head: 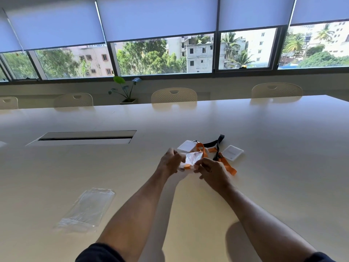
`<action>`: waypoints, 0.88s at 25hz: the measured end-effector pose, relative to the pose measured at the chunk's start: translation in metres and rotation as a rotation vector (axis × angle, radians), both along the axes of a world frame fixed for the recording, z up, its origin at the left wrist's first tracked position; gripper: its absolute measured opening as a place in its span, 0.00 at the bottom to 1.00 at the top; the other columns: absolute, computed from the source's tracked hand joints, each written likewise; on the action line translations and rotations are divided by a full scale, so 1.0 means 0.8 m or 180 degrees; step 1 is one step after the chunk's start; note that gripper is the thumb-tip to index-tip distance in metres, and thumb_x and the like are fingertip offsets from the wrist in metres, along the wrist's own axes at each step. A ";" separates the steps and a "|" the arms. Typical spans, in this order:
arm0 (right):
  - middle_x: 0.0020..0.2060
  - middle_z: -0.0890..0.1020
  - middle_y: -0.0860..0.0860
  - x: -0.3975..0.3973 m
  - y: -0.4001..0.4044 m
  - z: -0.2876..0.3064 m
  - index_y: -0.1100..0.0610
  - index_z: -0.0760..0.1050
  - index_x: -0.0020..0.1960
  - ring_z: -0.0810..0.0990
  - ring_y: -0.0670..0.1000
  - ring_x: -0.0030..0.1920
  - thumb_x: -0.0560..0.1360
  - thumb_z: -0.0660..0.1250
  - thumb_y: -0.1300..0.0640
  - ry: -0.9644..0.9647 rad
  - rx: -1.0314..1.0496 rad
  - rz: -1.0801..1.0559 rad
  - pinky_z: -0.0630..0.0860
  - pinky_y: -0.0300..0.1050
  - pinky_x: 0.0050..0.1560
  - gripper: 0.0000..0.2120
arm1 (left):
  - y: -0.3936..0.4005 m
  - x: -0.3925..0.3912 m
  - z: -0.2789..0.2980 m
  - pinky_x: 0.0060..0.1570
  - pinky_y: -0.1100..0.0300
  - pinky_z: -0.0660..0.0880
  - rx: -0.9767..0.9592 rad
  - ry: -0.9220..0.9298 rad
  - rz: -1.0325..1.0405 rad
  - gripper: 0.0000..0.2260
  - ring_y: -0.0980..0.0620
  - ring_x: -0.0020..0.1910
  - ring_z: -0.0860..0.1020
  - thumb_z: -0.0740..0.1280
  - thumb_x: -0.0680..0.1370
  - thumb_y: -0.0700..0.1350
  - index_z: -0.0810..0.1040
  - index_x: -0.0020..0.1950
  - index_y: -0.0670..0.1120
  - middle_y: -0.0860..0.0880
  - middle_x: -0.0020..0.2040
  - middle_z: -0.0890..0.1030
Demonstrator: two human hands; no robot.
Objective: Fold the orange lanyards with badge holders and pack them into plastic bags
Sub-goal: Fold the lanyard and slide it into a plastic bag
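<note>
Bagged lanyard [190, 159] between left hand [171, 162] and right hand [211, 172] grips

You work at a broad, glossy cream table [264, 133]. Left of its recessed grey cable hatch [85, 138] is nothing you can make out; nearer you lie clear plastic bags [88, 208], and right of the hatch orange lanyards [225, 163] with white square badge holders [233, 152].

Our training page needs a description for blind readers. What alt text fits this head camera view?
Both hands, left hand and right hand, hold a clear plastic bag with something orange inside, above a white table. Behind lie orange lanyards with badge holders; spare bags lie left.
</note>
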State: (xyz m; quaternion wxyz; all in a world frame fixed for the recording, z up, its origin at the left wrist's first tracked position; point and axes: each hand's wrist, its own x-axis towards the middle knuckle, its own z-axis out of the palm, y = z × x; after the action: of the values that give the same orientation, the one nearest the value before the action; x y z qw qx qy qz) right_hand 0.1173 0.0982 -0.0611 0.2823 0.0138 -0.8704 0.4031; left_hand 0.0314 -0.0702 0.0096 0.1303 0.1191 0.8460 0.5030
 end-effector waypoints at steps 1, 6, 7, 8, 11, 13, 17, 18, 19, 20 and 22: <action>0.43 0.87 0.46 -0.005 -0.006 0.000 0.50 0.82 0.52 0.86 0.41 0.41 0.78 0.71 0.59 0.0094 -0.0103 -0.0016 0.85 0.43 0.36 0.06 | -0.003 -0.007 0.003 0.40 0.53 0.81 0.0347 -0.0192 0.0179 0.22 0.45 0.46 0.83 0.65 0.63 0.50 0.75 0.54 0.41 0.40 0.51 0.82; 0.45 0.85 0.49 -0.031 -0.048 0.013 0.54 0.82 0.51 0.86 0.45 0.44 0.78 0.71 0.63 0.0332 -0.0311 -0.0098 0.84 0.41 0.37 0.05 | -0.027 -0.034 0.002 0.36 0.60 0.82 0.1011 -0.0414 0.0656 0.12 0.49 0.42 0.82 0.73 0.71 0.35 0.77 0.53 0.39 0.41 0.48 0.82; 0.45 0.85 0.49 -0.036 -0.055 0.016 0.55 0.82 0.52 0.86 0.46 0.44 0.78 0.71 0.62 0.0320 -0.0281 -0.0134 0.84 0.42 0.38 0.05 | -0.034 -0.039 0.001 0.37 0.60 0.82 0.1073 -0.0452 0.0647 0.12 0.49 0.43 0.83 0.74 0.72 0.35 0.78 0.54 0.39 0.41 0.49 0.82; 0.46 0.86 0.50 -0.041 -0.063 0.021 0.55 0.82 0.53 0.86 0.46 0.45 0.78 0.71 0.61 0.0289 -0.0275 -0.0182 0.85 0.42 0.39 0.04 | -0.040 -0.044 -0.002 0.38 0.60 0.83 0.1121 -0.0485 0.0667 0.12 0.48 0.45 0.84 0.75 0.72 0.34 0.78 0.53 0.40 0.41 0.49 0.82; 0.51 0.86 0.52 -0.062 -0.081 0.032 0.56 0.82 0.57 0.85 0.47 0.47 0.79 0.70 0.56 -0.0059 -0.0340 -0.0206 0.84 0.43 0.46 0.08 | -0.055 -0.060 -0.013 0.38 0.61 0.82 0.1217 -0.0473 0.0927 0.07 0.47 0.45 0.84 0.74 0.73 0.32 0.80 0.49 0.40 0.40 0.48 0.83; 0.56 0.85 0.52 -0.080 -0.091 0.033 0.56 0.81 0.63 0.84 0.47 0.49 0.78 0.71 0.55 -0.0431 -0.0315 -0.0146 0.81 0.42 0.50 0.14 | -0.063 -0.072 -0.021 0.36 0.62 0.81 0.1130 -0.0304 0.1254 0.05 0.48 0.41 0.84 0.75 0.72 0.31 0.82 0.45 0.39 0.40 0.45 0.85; 0.66 0.80 0.55 -0.112 -0.104 0.018 0.58 0.77 0.68 0.82 0.52 0.60 0.79 0.69 0.57 -0.0865 0.0342 0.0267 0.79 0.43 0.59 0.18 | -0.080 -0.099 -0.043 0.47 0.53 0.84 0.0868 -0.0157 0.1701 0.04 0.46 0.42 0.85 0.74 0.72 0.33 0.86 0.45 0.39 0.41 0.44 0.86; 0.69 0.77 0.55 -0.119 -0.105 0.013 0.59 0.76 0.70 0.79 0.54 0.64 0.79 0.67 0.58 -0.0899 0.0585 0.0348 0.77 0.44 0.62 0.19 | -0.083 -0.104 -0.048 0.51 0.52 0.83 0.0778 -0.0143 0.1643 0.05 0.46 0.45 0.85 0.75 0.72 0.34 0.86 0.46 0.41 0.42 0.46 0.86; 0.73 0.73 0.54 -0.125 -0.105 0.009 0.59 0.73 0.72 0.77 0.56 0.68 0.80 0.66 0.58 -0.0945 0.0804 0.0404 0.76 0.47 0.65 0.21 | -0.085 -0.107 -0.051 0.54 0.53 0.82 0.0715 -0.0118 0.1524 0.07 0.47 0.48 0.84 0.76 0.72 0.36 0.86 0.49 0.41 0.42 0.48 0.86; 0.75 0.69 0.54 -0.130 -0.105 0.006 0.59 0.70 0.74 0.74 0.58 0.71 0.81 0.64 0.58 -0.0982 0.0995 0.0444 0.74 0.49 0.68 0.22 | -0.085 -0.110 -0.053 0.57 0.54 0.80 0.0659 -0.0066 0.1384 0.10 0.48 0.50 0.84 0.77 0.72 0.38 0.85 0.52 0.41 0.43 0.50 0.86; 0.78 0.64 0.55 -0.147 -0.107 0.001 0.60 0.65 0.77 0.70 0.59 0.74 0.82 0.59 0.59 -0.0948 0.1277 0.0511 0.70 0.50 0.72 0.24 | -0.086 -0.120 -0.054 0.58 0.58 0.79 0.0394 0.0157 0.1155 0.16 0.49 0.53 0.83 0.78 0.71 0.43 0.84 0.58 0.42 0.44 0.53 0.86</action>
State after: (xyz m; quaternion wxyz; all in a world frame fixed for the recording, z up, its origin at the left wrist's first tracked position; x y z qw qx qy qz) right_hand -0.0001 0.0123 -0.0600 0.1098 0.0791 -0.9610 0.2412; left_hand -0.0644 -0.1390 -0.0334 0.0091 -0.0153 0.8240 0.5663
